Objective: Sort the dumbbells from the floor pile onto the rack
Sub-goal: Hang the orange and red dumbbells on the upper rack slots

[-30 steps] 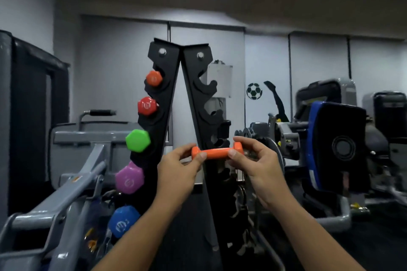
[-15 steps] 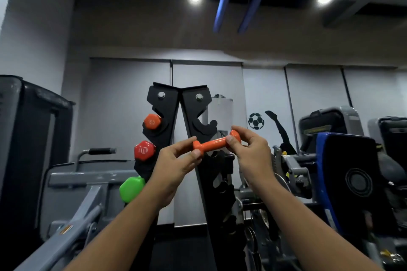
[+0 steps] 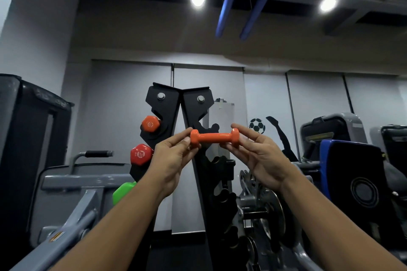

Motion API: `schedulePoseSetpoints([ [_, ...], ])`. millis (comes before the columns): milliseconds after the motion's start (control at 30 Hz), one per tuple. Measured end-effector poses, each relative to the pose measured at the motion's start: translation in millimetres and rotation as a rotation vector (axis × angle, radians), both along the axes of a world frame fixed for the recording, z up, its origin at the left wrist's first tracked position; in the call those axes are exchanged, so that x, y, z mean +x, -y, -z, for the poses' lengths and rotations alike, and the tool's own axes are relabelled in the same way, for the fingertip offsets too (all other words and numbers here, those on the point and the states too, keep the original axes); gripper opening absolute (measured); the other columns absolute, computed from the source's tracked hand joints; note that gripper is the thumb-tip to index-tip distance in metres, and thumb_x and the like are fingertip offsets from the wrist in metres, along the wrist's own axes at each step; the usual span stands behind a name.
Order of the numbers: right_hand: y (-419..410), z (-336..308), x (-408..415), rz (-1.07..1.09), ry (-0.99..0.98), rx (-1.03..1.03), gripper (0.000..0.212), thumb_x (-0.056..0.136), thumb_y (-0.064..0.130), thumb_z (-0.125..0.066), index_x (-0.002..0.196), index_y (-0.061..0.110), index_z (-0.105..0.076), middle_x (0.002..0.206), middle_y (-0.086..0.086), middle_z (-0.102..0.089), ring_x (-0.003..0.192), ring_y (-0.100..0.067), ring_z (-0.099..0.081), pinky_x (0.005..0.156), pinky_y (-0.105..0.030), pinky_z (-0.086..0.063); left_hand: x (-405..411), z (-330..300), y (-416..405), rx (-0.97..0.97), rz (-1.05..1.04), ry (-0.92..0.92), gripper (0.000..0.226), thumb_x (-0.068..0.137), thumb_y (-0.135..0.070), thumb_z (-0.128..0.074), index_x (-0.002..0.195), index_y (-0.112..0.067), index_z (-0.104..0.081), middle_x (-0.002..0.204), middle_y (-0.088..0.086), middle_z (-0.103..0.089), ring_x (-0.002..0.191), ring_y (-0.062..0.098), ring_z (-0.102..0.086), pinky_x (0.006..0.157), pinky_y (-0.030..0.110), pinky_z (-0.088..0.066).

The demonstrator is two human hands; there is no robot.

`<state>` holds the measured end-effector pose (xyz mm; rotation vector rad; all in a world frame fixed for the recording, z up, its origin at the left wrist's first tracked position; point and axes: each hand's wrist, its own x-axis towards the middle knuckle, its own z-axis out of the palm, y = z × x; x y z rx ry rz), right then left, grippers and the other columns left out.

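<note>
A small orange dumbbell lies level between my hands, in front of the upper slots of the black A-frame rack. My left hand pinches its left head and my right hand pinches its right head. On the rack's left side sit an orange dumbbell, a red one below it and a green one lower still, partly hidden by my left forearm. The rack's right-side slots that I can see hold nothing.
A grey machine frame with a black handle stands at the left, beside a tall dark unit. Weight plates sit behind the rack. At the right are a blue and black pad and other grey machines.
Both hands have raised the orange dumbbell from the rack's lower half to its upper slots. My view has tilted up, so the purple and blue dumbbells have dropped out of sight.
</note>
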<state>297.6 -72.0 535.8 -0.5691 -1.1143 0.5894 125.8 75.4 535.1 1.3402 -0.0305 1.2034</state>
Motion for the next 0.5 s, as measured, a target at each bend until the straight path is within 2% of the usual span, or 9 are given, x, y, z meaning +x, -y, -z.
schedulePoseSetpoints([
  [100, 10, 1, 2, -0.06, 0.048, -0.025, 0.04, 0.098, -0.003, -0.055, 0.138, -0.003, -0.061, 0.137, -0.031, -0.063, 0.123, -0.047, -0.066, 0.101, -0.04, -0.056, 4, -6, 2, 0.016, -0.036, -0.016, 0.027, 0.106, -0.003, -0.052, 0.117, -0.011, -0.075, 0.113, 0.011, -0.077, 0.105, 0.026, -0.076, 0.098, 0.035, -0.059],
  [200, 17, -4, 4, -0.057, 0.08, -0.056, 0.042, 0.096, -0.003, -0.056, 0.137, -0.006, -0.059, 0.135, -0.034, -0.063, 0.122, -0.048, -0.066, 0.101, -0.042, -0.055, 14, -12, 7, 0.052, -0.118, -0.036, 0.029, 0.107, -0.004, -0.05, 0.11, -0.016, -0.077, 0.116, 0.012, -0.074, 0.103, 0.024, -0.076, 0.096, 0.034, -0.06],
  [300, 19, -9, 3, -0.041, 0.07, -0.041, 0.041, 0.093, -0.004, -0.059, 0.134, -0.006, -0.06, 0.135, -0.035, -0.063, 0.12, -0.049, -0.067, 0.1, -0.042, -0.056, 21, -15, 11, 0.111, -0.177, -0.044, 0.03, 0.108, -0.004, -0.047, 0.125, -0.011, -0.072, 0.119, 0.01, -0.073, 0.098, 0.016, -0.077, 0.096, 0.03, -0.059],
  [367, 20, -10, 2, -0.027, 0.058, -0.013, 0.039, 0.093, -0.003, -0.06, 0.132, -0.006, -0.061, 0.134, -0.034, -0.063, 0.119, -0.049, -0.068, 0.098, -0.041, -0.058, 24, -16, 14, 0.184, -0.233, -0.046, 0.031, 0.108, -0.007, -0.05, 0.129, -0.014, -0.071, 0.117, 0.004, -0.075, 0.098, 0.011, -0.077, 0.097, 0.028, -0.058],
  [467, 22, -13, 1, 0.02, 0.041, 0.04, 0.035, 0.094, -0.003, -0.059, 0.128, -0.005, -0.064, 0.133, -0.033, -0.064, 0.117, -0.048, -0.069, 0.096, -0.04, -0.06, 20, -14, 21, 0.366, -0.453, -0.078, 0.032, 0.103, -0.014, -0.061, 0.133, -0.02, -0.069, 0.099, -0.01, -0.077, 0.087, -0.003, -0.073, 0.089, 0.018, -0.058],
  [500, 23, -14, 1, 0.039, 0.029, 0.06, 0.034, 0.095, -0.003, -0.058, 0.128, -0.004, -0.064, 0.133, -0.033, -0.064, 0.117, -0.048, -0.069, 0.095, -0.04, -0.06, 18, -14, 23, 0.443, -0.565, -0.11, 0.036, 0.101, -0.017, -0.065, 0.136, -0.021, -0.067, 0.101, -0.012, -0.075, 0.086, -0.005, -0.07, 0.088, 0.013, -0.056],
])
